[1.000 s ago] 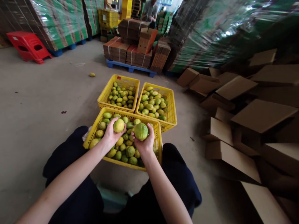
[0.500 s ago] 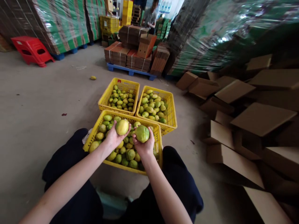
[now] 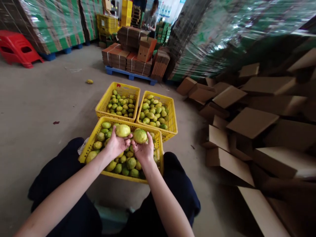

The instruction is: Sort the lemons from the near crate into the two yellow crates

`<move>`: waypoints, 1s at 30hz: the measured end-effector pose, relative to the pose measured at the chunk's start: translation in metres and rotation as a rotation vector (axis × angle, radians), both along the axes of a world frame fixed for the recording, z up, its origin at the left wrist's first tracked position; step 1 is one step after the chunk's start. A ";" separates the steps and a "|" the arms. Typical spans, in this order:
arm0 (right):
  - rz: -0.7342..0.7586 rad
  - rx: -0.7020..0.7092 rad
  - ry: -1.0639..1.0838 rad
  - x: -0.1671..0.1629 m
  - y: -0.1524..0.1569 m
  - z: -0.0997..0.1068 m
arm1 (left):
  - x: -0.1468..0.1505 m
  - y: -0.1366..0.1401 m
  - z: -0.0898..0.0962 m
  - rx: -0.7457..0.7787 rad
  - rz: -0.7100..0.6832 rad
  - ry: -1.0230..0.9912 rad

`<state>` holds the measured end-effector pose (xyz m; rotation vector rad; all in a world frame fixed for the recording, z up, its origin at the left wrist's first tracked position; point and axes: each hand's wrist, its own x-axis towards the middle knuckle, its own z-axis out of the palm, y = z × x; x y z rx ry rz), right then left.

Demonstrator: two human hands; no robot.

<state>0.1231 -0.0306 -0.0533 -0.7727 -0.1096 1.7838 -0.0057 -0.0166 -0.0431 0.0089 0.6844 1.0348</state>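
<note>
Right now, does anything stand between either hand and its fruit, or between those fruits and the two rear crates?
Nothing visible separates the left hand from its yellow fruit or the right hand from its greener fruit. Toward the left rear crate and right rear crate, only the front crate's far rim and theirs intervene.

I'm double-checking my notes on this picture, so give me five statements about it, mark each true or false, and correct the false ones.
1. The left hand holds a yellowish fruit. True.
2. The right hand is empty. False: the right hand holds a greenish-yellow fruit.
3. Both hands are above the nearest crate. True.
4. The red stool is at the picture's right edge. False: the red stool stands at the left edge.
5. A lone yellow fruit lies on the floor. True.
</note>
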 end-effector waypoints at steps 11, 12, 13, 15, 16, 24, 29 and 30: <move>-0.244 0.350 -0.511 0.008 -0.005 0.009 | -0.011 -0.012 0.012 0.347 0.236 0.411; -0.261 0.391 -0.568 0.009 -0.006 0.009 | -0.012 -0.012 0.014 0.365 0.246 0.399; -0.279 0.430 -0.618 0.009 -0.007 0.008 | -0.013 -0.012 0.015 0.383 0.245 0.388; -0.304 0.501 -0.695 0.009 -0.007 0.007 | -0.014 -0.011 0.017 0.436 0.222 0.389; -0.312 0.534 -0.723 0.010 -0.007 0.007 | -0.014 -0.010 0.016 0.470 0.210 0.400; -0.236 0.703 -0.758 0.028 -0.002 0.021 | -0.021 -0.011 0.019 0.607 0.161 0.493; -0.124 0.716 -0.686 0.037 -0.005 0.028 | -0.030 -0.007 0.031 0.600 0.066 0.421; -0.104 0.710 -0.682 0.038 -0.005 0.028 | -0.032 -0.006 0.031 0.601 0.068 0.427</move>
